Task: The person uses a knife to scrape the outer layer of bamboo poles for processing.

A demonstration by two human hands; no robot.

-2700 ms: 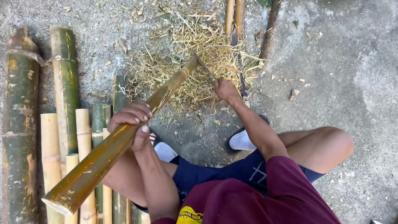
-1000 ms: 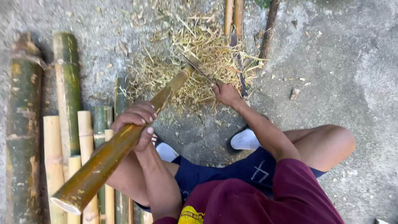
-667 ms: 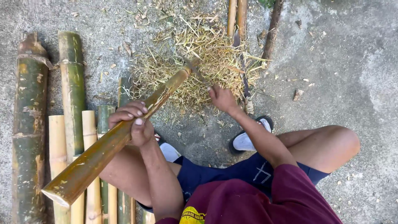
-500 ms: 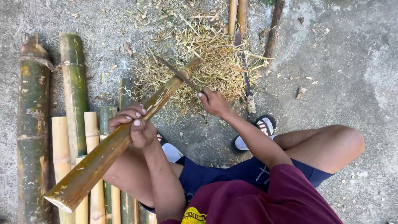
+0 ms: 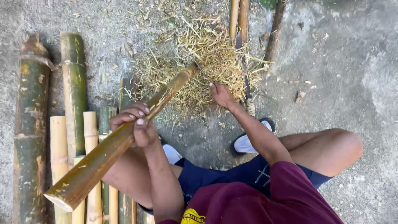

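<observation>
The left hand (image 5: 137,124) wraps the bamboo pole (image 5: 124,137) mid-length, slanting its far tip over the shavings pile (image 5: 199,66). The right hand (image 5: 222,94) grips a thin blade (image 5: 202,70) at that tip, seemingly for trimming.

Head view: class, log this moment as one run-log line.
left hand: grips bamboo pole, angled | right hand: holds knife at pole's far tip | under tip: shavings pile | left: bamboo pieces

Maroon shirt (image 5: 265,199) — navy shorts (image 5: 219,176) — bare arms, white-and-black sandals (image 5: 248,141)
</observation>
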